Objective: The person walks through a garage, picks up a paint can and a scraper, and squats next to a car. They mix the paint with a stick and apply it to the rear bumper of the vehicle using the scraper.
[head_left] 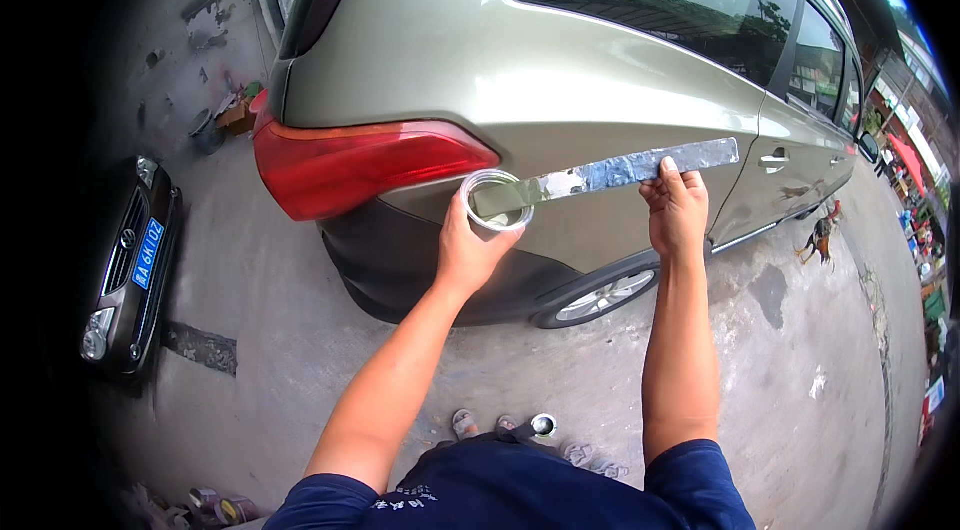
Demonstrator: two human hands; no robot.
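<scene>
My left hand (466, 252) is wrapped round a clear plastic cup (526, 214) with grey-green paint (488, 220) inside. In my right hand (678, 208), the far end of a long flat stirring stick (605, 173) is pinched between thumb and fingers. Dried paint in blue, white and grey crusts the stick. Its other end, coated in the same green, dips into the cup. Both hands are raised in front of the rear corner of a silver-green car (600, 60), beside its red tail light (390, 160).
Below the car's side is its rear wheel (606, 296). A dark car (135, 265) stands at the left. By my feet on the concrete floor (300, 390) sits a small open can (543, 424). A rooster (822, 233) is at the right. A bucket (206, 132) stands far left.
</scene>
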